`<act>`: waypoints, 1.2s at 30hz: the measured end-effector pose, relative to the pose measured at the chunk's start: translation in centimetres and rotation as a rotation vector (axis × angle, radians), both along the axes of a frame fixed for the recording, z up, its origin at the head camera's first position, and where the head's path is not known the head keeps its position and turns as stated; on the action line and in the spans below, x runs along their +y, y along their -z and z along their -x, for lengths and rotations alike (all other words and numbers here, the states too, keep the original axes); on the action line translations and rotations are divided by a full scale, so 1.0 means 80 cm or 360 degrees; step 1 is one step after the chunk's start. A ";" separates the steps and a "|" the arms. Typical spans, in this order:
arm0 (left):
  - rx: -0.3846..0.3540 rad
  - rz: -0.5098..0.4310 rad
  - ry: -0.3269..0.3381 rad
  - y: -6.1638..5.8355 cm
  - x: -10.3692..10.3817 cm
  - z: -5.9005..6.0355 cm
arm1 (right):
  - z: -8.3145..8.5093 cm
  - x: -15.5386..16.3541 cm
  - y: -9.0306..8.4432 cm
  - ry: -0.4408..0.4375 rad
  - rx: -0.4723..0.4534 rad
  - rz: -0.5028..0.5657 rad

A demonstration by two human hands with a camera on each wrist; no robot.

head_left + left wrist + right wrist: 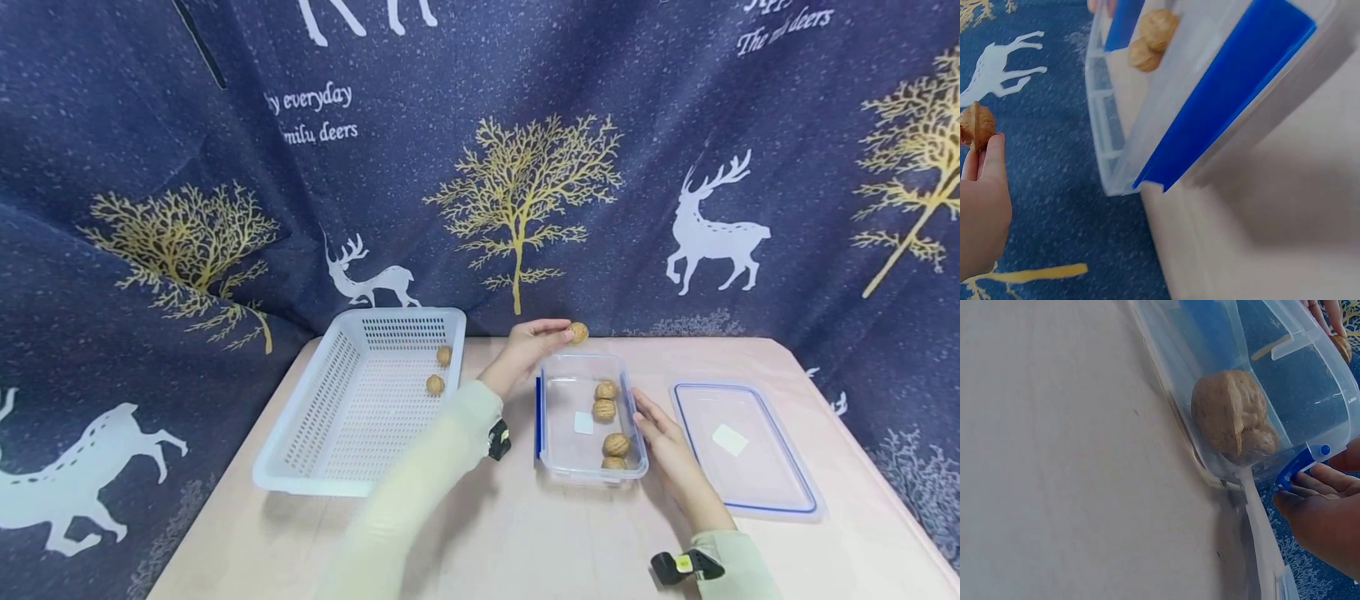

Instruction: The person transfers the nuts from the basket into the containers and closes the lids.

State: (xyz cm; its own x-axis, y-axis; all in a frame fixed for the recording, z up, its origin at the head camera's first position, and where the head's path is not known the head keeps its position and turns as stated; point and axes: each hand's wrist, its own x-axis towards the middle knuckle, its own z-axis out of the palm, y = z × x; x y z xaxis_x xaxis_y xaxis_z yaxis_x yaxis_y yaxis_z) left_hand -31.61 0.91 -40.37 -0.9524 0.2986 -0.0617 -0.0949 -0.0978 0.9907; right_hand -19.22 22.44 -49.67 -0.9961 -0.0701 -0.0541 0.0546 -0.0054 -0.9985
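Observation:
A walnut [578, 332] is pinched between the fingertips and thumb of my left hand [527, 350], above the far left corner of a clear plastic food container [551, 477]. The same walnut [977, 127] shows at the left edge of the left wrist view. Several walnuts [603, 409] lie along the container's right side, beside a pale square label [583, 422]. My right hand [670, 446] rests against the container's right wall with its fingers extended. In the right wrist view those fingers [1325, 481] touch the blue clip [1297, 467] on that side.
A white perforated basket [272, 467] stands on the left of the table [517, 533], with two walnuts [435, 384] near its right wall. The container's lid [750, 454], with a blue seal, lies flat on the right. A dark patterned cloth [465, 67] hangs behind the table.

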 end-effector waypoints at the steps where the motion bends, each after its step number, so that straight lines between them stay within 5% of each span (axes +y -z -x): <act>1: 0.0001 0.0001 0.0010 0.003 0.002 -0.003 | 0.000 0.000 0.000 0.0001 -0.0001 0.0002; 22: -0.0112 0.0063 0.0119 0.067 0.035 -0.039 | 0.001 0.001 0.003 -0.0009 -0.0031 0.0047; 29: -0.0086 0.0228 0.0164 0.079 0.041 -0.048 | -0.001 0.002 0.001 -0.0009 -0.0038 -0.0003; 36: -0.0040 0.0185 0.0199 0.087 0.046 -0.053 | 0.000 0.003 -0.001 -0.0020 -0.0038 -0.0006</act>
State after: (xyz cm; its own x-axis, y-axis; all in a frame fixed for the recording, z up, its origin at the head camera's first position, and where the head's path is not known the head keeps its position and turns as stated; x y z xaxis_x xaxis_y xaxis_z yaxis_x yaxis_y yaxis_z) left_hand -27.36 4.61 -47.37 -0.9060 0.4040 -0.1262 -0.1241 0.0315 0.9918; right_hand -19.20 22.67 -49.61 -0.9935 -0.0821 -0.0783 0.0786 -0.0006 -0.9969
